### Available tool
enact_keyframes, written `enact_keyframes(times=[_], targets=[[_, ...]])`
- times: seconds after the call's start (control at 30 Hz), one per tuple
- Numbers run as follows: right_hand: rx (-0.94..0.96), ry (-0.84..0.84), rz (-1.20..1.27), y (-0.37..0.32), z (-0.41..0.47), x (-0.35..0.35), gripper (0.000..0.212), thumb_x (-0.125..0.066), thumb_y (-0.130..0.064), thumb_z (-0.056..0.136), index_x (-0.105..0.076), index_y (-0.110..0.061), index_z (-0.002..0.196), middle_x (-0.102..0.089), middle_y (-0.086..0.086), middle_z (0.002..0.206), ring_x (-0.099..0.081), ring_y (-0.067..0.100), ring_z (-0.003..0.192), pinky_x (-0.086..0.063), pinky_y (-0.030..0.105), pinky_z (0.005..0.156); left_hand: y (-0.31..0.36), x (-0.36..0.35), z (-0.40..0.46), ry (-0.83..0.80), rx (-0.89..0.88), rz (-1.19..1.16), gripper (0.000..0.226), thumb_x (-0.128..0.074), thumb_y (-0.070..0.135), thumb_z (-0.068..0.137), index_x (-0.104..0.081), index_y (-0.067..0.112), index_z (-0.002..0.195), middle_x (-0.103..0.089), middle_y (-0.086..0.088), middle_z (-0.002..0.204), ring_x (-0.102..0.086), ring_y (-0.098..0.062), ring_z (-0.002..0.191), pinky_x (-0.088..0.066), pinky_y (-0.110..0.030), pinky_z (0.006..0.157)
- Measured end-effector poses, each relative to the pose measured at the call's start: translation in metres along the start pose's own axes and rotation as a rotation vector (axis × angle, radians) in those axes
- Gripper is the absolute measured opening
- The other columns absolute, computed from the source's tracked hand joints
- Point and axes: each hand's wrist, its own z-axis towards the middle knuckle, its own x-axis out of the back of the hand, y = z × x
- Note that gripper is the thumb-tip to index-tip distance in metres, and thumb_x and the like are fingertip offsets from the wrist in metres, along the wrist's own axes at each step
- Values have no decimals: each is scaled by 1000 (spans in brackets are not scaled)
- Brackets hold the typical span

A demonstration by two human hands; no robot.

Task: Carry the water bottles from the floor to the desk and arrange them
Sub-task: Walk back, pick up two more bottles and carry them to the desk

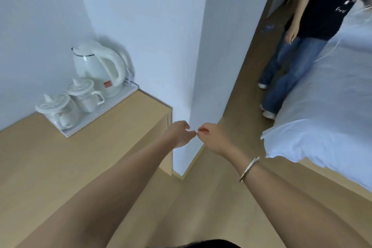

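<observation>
No water bottle shows in the head view. The light wooden desk [120, 127] fills the left side. Both my arms reach forward over its right end. My left hand [179, 134] and my right hand [209, 137] meet in front of the white wall corner, fingers curled, fingertips touching each other, and neither holds anything that I can see. A metal bangle [248, 169] circles my right wrist.
A white tray [112, 104] at the desk's back carries a white kettle [98, 68] and two lidded cups [84, 92]. A white wall pillar [201, 66] stands right of the desk. A bed with white bedding [326, 119] fills the right. A person [302, 36] stands in the passage.
</observation>
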Motion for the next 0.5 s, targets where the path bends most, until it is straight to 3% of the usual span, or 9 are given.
enact_keyframes(times=[0.13,0.3,0.5], targets=[[-61,44,5,41,-8,44,22,-49,-21,93,-61,-10,107,-64,6,105,-60,22,98,-42,24,69,43,-20,29,-12,-61,30,47,-51,35,90,-49,13,131,-49,-4,138,-48,-23,123,-40,-30,96],[-103,97,6,67,11,61,20,-51,-23,92,-63,-12,103,-65,5,104,-60,20,96,-49,32,82,65,-26,58,-22,-117,83,45,-50,33,92,-48,13,132,-48,-4,139,-46,-24,125,-39,-31,100],[-130,79,18,64,60,64,19,-51,-23,91,-63,-12,101,-65,5,103,-60,19,93,-47,31,80,90,-15,103,-65,-235,165,48,-47,36,92,-47,12,134,-45,-4,142,-42,-23,130,-34,-29,104]])
